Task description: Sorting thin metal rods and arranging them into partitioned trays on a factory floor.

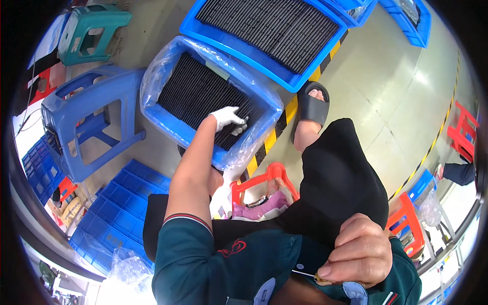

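Black strips (198, 91): a whole bunch of thin dark ones, lying side by side inside the lined blue crate (170, 119).
Left hand (231, 121): white glove on, reaching into the lined blue crate, down at the strips toward its right side. Fingers are half curled with the thumb out, and honestly I can't tell if they're gripping a strip or just touching.
Right hand (363, 251): bare, well apart from the lined blue crate, below and right of it. Fingers are pinched on a small yellowish-brown bit (321, 280), too tiny to make out.
Liner (235, 161): clear crinkly plastic, draped over the rim of the lined blue crate.
Pale green piece (217, 71): flat, by the upper edge inside the lined blue crate.
Second blue crate (292, 84): just beyond the lined blue crate, up and right, loaded with similar dark strips.
Blue stool (66, 109): left of the lined blue crate.
Red stool (256, 178): below the lined blue crate.
Black sandal (313, 107): on a foot, right of the lined blue crate.
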The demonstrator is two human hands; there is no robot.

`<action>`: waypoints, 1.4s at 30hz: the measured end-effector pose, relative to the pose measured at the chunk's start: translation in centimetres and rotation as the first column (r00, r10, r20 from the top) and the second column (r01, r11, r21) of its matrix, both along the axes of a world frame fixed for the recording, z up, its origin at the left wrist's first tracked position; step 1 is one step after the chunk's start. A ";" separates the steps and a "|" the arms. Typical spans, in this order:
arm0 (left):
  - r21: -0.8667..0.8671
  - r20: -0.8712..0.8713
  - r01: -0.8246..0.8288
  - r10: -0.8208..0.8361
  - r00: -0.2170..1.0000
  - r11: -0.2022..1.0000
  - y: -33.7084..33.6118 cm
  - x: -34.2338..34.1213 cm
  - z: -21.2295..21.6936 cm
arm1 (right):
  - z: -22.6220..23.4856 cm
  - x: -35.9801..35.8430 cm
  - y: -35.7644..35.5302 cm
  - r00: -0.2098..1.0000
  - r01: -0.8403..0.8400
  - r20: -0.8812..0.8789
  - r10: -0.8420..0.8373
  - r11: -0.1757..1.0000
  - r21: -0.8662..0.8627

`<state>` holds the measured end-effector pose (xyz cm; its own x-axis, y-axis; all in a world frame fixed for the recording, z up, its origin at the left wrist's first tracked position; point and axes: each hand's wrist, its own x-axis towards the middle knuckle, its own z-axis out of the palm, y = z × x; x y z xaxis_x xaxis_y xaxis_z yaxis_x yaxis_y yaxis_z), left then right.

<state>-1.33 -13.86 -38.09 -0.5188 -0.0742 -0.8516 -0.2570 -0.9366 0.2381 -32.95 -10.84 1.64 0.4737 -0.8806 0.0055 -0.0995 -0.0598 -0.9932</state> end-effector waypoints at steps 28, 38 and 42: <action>0.198 -0.815 -0.977 0.567 -0.118 0.082 6.1 -0.1 26.0 | 0.1 8.9 2.8 0.929 0.251 0.213 -0.302 0.938 0.238; 0.257 -0.671 -0.940 0.659 -0.340 -0.223 9.4 1.4 35.8 | -2.3 17.1 4.0 0.708 0.281 0.495 -0.504 0.844 0.457; 0.302 -0.638 -0.906 0.644 -0.422 -0.295 10.7 -0.9 39.3 | -1.8 19.8 5.4 0.621 0.187 0.609 -0.493 0.848 0.495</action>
